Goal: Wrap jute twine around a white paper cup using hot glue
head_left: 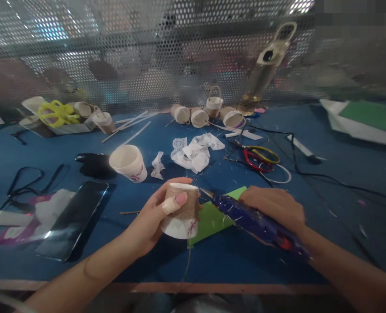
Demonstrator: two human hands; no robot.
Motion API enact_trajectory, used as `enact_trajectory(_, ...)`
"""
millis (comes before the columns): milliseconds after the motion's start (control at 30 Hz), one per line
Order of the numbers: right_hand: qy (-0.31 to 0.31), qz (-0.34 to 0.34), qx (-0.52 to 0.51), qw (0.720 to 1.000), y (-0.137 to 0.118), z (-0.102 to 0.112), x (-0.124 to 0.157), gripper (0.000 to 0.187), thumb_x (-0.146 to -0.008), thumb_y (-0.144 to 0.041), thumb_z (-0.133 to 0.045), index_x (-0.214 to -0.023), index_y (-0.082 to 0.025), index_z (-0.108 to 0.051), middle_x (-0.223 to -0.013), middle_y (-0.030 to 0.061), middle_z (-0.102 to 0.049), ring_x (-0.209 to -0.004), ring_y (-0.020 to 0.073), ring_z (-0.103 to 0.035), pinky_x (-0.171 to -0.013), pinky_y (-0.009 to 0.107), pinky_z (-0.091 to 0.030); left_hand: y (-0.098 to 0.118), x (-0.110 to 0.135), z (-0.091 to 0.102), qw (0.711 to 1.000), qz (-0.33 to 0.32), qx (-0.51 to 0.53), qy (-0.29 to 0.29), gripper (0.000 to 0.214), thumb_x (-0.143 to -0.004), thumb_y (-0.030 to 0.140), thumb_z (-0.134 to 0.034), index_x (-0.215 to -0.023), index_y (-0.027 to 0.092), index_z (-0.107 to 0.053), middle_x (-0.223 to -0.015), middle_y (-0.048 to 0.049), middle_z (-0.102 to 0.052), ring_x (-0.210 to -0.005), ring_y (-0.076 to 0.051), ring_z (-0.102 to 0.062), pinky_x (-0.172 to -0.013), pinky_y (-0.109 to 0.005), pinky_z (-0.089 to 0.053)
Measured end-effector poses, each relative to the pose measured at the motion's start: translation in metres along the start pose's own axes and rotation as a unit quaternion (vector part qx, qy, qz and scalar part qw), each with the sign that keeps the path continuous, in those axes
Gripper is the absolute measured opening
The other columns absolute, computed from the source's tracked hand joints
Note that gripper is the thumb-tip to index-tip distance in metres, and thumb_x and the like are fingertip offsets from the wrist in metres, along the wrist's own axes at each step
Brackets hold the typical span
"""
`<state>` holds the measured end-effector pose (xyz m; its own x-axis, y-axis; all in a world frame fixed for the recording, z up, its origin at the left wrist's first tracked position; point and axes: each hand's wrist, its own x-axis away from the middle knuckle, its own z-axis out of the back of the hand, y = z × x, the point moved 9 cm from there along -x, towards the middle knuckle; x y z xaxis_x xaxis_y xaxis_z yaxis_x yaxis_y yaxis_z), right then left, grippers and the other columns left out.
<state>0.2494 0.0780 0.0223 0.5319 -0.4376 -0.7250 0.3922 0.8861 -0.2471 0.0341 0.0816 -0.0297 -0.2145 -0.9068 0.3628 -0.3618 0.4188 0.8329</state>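
Burns could come if the gun [254, 222], gripped in the right hand [274, 206] with its nozzle [207, 193] just beside the cup [186, 213], slipped toward the left hand [158, 213], whose curled fingers and thumb hold that cup over the table [147, 270].

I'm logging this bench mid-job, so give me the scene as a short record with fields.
left hand: grips a twine-wrapped cup, its lower part unwrapped
right hand: holds a blue glue gun
nozzle: points toward the cup; contact cannot be told
beneath tool: green sheet
left side: white cup, black phone
beyond hands: crumpled white lace
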Motion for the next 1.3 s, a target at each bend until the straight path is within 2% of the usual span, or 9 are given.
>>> enact_trajectory(100, 0.022, 0.009, 0.012, 1.000, -0.008, 0.005, -0.004, 0.005, -0.107, -0.025, -0.054, -0.108, -0.024, -0.058, -0.082, 0.0033, -0.068, -0.074, 0.0208, -0.072, -0.065, 0.032, -0.054, -0.002, 0.001, -0.003, 1.000, 0.005, -0.009, -0.010, 0.059, -0.068, 0.053, -0.100, -0.118, 0.028, -0.080, -0.104, -0.0080, -0.081, -0.089, -0.026, -0.077, -0.073, -0.035, -0.063)
enact_trajectory(267, 0.026, 0.015, 0.023, 0.999, -0.010, 0.006, -0.006, 0.013, -0.110, -0.026, -0.048, -0.110, -0.026, -0.061, -0.084, 0.0032, -0.071, -0.074, 0.0210, -0.073, -0.064, 0.032, -0.055, -0.001, 0.000, 0.001, 1.000, -0.008, -0.020, -0.015, 0.056, -0.071, 0.050, -0.099, -0.120, 0.030, -0.080, -0.104, -0.0070, -0.079, -0.089, -0.025, -0.075, -0.073, -0.033, -0.061)
enact_trajectory(400, 0.026, -0.009, 0.031, 0.999, -0.011, 0.008, -0.005, 0.018, -0.108, -0.022, -0.046, -0.110, -0.028, -0.062, -0.084, 0.0033, -0.072, -0.075, 0.0228, -0.074, -0.066, 0.034, -0.056, 0.003, -0.001, 0.003, 0.999, -0.025, -0.020, -0.012, 0.058, -0.074, 0.053, -0.094, -0.124, 0.029, -0.078, -0.106, -0.0092, -0.079, -0.088, -0.028, -0.075, -0.072, -0.036, -0.060)
enact_trajectory(567, 0.027, -0.025, 0.031, 0.999, -0.015, 0.009, -0.007, 0.014, -0.109, -0.024, -0.047, -0.108, -0.027, -0.061, -0.084, 0.0028, -0.071, -0.077, 0.0220, -0.074, -0.068, 0.033, -0.056, 0.006, -0.002, 0.004, 0.998, -0.039, -0.043, -0.008, 0.059, -0.074, 0.051, -0.094, -0.127, 0.031, -0.077, -0.122, -0.0096, -0.078, -0.106, -0.033, -0.074, -0.084, -0.041, -0.060)
enact_trajectory(667, 0.027, -0.018, 0.021, 0.999, -0.015, 0.008, -0.007, 0.018, -0.113, -0.024, -0.042, -0.106, -0.026, -0.059, -0.084, 0.0025, -0.070, -0.075, 0.0198, -0.074, -0.067, 0.031, -0.055, 0.009, -0.003, 0.007, 0.996, -0.053, -0.078, 0.000, 0.062, -0.072, 0.050, -0.097, -0.127, 0.032, -0.077, -0.125, -0.0093, -0.078, -0.111, -0.032, -0.072, -0.087, -0.040, -0.058)
enact_trajectory(900, 0.036, 0.006, 0.008, 0.999, -0.013, 0.011, -0.008, 0.016, -0.110, -0.020, -0.048, -0.103, -0.023, -0.062, -0.082, 0.0046, -0.070, -0.072, 0.0202, -0.073, -0.064, 0.031, -0.054, 0.018, -0.004, 0.007, 0.987, -0.080, -0.139, 0.018, 0.060, -0.068, 0.051, -0.100, -0.120, 0.032, -0.078, -0.112, -0.0066, -0.076, -0.094, -0.026, -0.069, -0.075, -0.034, -0.055)
enact_trajectory(1033, 0.042, 0.022, 0.003, 0.999, -0.012, 0.012, -0.007, 0.014, -0.107, -0.019, -0.050, -0.103, -0.023, -0.063, -0.079, 0.0042, -0.070, -0.066, 0.0196, -0.071, -0.061, 0.031, -0.054, 0.018, -0.005, 0.007, 0.983, -0.094, -0.157, 0.017, 0.056, -0.071, 0.048, -0.099, -0.120, 0.033, -0.076, -0.112, -0.0059, -0.076, -0.096, -0.026, -0.069, -0.077, -0.034, -0.055)
enact_trajectory(1300, 0.045, 0.033, 0.014, 0.998, -0.018, 0.015, -0.011, 0.016, -0.109, -0.019, -0.049, -0.100, -0.022, -0.062, -0.079, 0.0035, -0.070, -0.069, 0.0178, -0.073, -0.062, 0.029, -0.056, 0.021, -0.004, 0.009, 0.978, -0.114, -0.175, 0.015, 0.055, -0.075, 0.045, -0.098, -0.124, 0.035, -0.073, -0.115, -0.0044, -0.075, -0.097, -0.024, -0.071, -0.076, -0.032, -0.058)
